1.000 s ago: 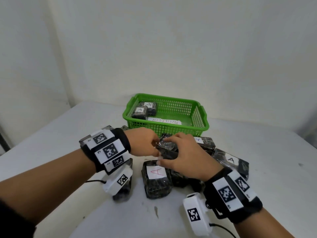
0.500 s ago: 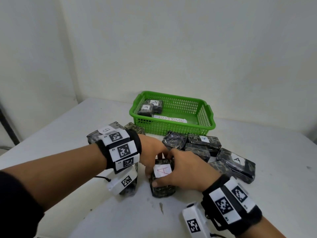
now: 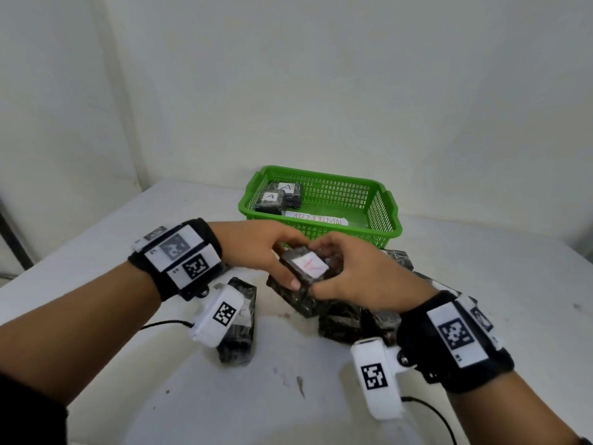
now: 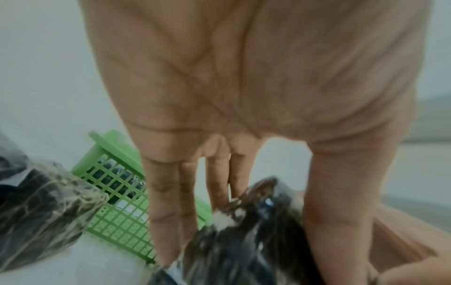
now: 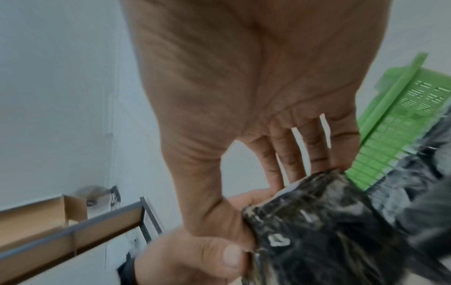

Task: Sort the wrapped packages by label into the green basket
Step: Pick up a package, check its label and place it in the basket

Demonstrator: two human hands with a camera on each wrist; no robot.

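A dark wrapped package [image 3: 305, 271] with a white label and a blurred red letter is held just above the table, in front of the green basket [image 3: 390, 207]. My left hand [image 3: 276, 258] grips its left side, thumb on the near edge. My right hand [image 3: 337, 274] grips its right side. The left wrist view shows the fingers [image 4: 165, 212] against the package [image 4: 244, 241]. In the right wrist view the package [image 5: 317, 231] sits between thumb and fingers. Two packages labelled A [image 3: 272, 200] lie in the basket's left end.
A paper strip reading ABNORMAL [image 3: 316, 219] lies on the basket floor. More dark packages lie on the white table: one under my left wrist [image 3: 239, 319], a pile under my right hand [image 3: 343, 322]. Walls close in at the back and left. A shelf frame [image 5: 73, 231] stands off the table.
Half a second ago both hands closed round the red-lettered package lying on the table. Now it is lifted and tilted between them, nearer the basket.
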